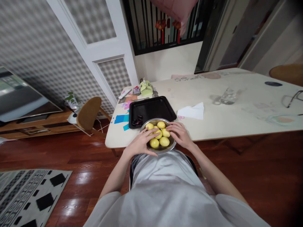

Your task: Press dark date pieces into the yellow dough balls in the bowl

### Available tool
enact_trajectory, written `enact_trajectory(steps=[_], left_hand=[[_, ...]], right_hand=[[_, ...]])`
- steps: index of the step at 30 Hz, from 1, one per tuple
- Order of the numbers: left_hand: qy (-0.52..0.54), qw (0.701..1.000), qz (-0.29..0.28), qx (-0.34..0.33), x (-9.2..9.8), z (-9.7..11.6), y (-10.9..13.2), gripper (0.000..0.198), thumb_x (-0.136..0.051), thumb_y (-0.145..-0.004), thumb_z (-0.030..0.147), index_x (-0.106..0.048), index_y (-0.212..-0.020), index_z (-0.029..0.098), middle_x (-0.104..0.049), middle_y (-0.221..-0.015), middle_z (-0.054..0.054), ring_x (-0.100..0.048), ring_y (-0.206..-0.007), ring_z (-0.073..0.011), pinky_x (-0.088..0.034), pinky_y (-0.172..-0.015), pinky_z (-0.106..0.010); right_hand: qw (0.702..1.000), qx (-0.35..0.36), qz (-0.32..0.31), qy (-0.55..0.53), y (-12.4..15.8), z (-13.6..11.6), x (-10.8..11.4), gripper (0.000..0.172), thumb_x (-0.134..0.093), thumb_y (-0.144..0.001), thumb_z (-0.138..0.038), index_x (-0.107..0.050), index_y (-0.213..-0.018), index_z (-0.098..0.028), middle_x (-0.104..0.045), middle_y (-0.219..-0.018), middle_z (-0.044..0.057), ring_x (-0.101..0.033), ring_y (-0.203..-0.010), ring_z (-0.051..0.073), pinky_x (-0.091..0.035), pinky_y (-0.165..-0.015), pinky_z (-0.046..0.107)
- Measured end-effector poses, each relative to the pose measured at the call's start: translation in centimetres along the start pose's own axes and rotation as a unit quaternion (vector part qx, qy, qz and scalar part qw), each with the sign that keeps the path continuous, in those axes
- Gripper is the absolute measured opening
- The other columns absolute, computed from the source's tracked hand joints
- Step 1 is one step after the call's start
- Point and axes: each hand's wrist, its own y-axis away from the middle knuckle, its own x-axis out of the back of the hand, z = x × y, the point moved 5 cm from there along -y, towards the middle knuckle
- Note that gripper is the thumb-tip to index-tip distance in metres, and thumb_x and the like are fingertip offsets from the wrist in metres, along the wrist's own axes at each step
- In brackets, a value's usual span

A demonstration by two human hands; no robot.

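Note:
A round metal bowl (pixel 172 146) sits at the table's near edge, close against my body, holding several yellow lemons (pixel 164 141). My left hand (pixel 142 142) lies over the bowl's left side. Its fingers are stretched across the lemons, with the thumb spread apart near the front rim. From the right, my right hand (pixel 180 133) reaches over the rim, fingers extended and touching the lemons on that side. Neither hand is closed around a lemon. Behind the bowl is a black tray (pixel 152 108) with a small dark shiny item (pixel 137 120) in its near-left corner.
On the white table (pixel 213 126) are a white paper (pixel 191 111), a clear glass (pixel 229 96), eyeglasses (pixel 293 98), a green box-like item (pixel 146 88) and a white remote (pixel 125 94). A wooden chair (pixel 89 114) stands at the left.

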Motion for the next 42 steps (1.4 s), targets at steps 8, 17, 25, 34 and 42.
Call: enact_trajectory(steps=[8,17,25,34,42], left_hand=[[0.051,0.998,-0.012,-0.022,0.2,-1.1,0.0,0.1,-0.091,-0.074,0.056,-0.048,-0.16,0.03,-0.044,-0.167,-0.015,-0.041,-0.156,-0.0367,-0.034,-0.129,-0.054],[0.113,0.986,0.122,0.028,2.4,-4.3,1.7,0.063,-0.063,-0.102,0.05,-0.046,-0.16,0.032,-0.039,-0.17,-0.012,-0.033,-0.161,-0.0313,-0.031,-0.131,-0.053],[-0.014,0.965,0.171,0.199,0.4,-11.7,4.1,0.061,-0.051,-0.108,0.038,-0.034,-0.166,0.031,-0.031,-0.175,-0.012,-0.02,-0.165,-0.0294,-0.027,-0.131,-0.055],[-0.057,0.956,0.149,0.245,0.3,-14.0,4.4,0.051,-0.046,-0.108,0.028,-0.045,-0.16,0.032,-0.036,-0.173,-0.011,-0.029,-0.163,-0.0279,-0.028,-0.129,-0.057],[-0.02,0.948,0.196,0.25,2.4,-14.5,3.2,0.043,-0.044,-0.109,0.03,-0.059,-0.149,0.024,-0.053,-0.161,-0.012,-0.053,-0.147,-0.0282,-0.042,-0.122,-0.049]], right_hand=[[0.996,0.021,-0.03,0.077,-0.8,-1.6,0.9,0.02,-0.056,-0.093,-0.014,-0.071,-0.103,-0.023,-0.079,-0.107,0.008,-0.068,-0.112,0.029,-0.044,-0.103,0.051],[0.999,0.045,0.006,0.005,-0.1,-0.1,0.5,0.019,-0.055,-0.101,-0.021,-0.071,-0.111,-0.025,-0.078,-0.11,0.007,-0.068,-0.111,0.029,-0.048,-0.1,0.051],[0.994,0.036,0.055,-0.087,0.5,1.4,-0.4,0.023,-0.052,-0.105,-0.026,-0.074,-0.114,-0.026,-0.075,-0.112,0.01,-0.066,-0.114,0.029,-0.054,-0.101,0.053],[0.993,0.033,0.062,-0.094,0.5,1.3,-0.4,0.025,-0.051,-0.106,-0.028,-0.076,-0.111,-0.026,-0.076,-0.111,0.01,-0.068,-0.114,0.03,-0.055,-0.101,0.054],[0.991,0.039,0.078,-0.097,0.5,1.0,-0.5,0.025,-0.051,-0.106,-0.027,-0.076,-0.107,-0.025,-0.076,-0.112,0.011,-0.069,-0.112,0.029,-0.056,-0.099,0.053]])
